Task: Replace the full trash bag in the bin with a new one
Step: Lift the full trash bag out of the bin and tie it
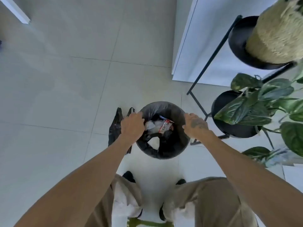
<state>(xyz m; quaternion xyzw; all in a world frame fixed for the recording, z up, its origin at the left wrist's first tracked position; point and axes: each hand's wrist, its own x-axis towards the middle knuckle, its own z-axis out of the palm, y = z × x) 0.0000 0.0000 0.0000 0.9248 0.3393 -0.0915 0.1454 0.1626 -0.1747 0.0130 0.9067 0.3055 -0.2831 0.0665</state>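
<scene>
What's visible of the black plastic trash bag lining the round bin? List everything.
The black plastic trash bag looks thin, glossy and wrinkled. It lines the round dark bin, which stands upright on the pale tiled floor, and its edge is turned over the rim. It is open at the top and holds rubbish, including a red-and-white wrapper and crumpled white scraps. The left hand and right hand grip its edge at opposite sides of the rim. It is not yet lifted out.

A black plastic trash bag [164, 110]; red-and-white printed wrapper [165, 126] and white crumpled paper [154, 142] inside it; second black plastic bag [115, 128]; pale grey tiled floor [65, 95] with thin dark grout lines; dark tattoo on the right hand [196, 124]; deep green potted-plant leaves [242, 110], mottled pale; beige trousers [213, 194].
</scene>
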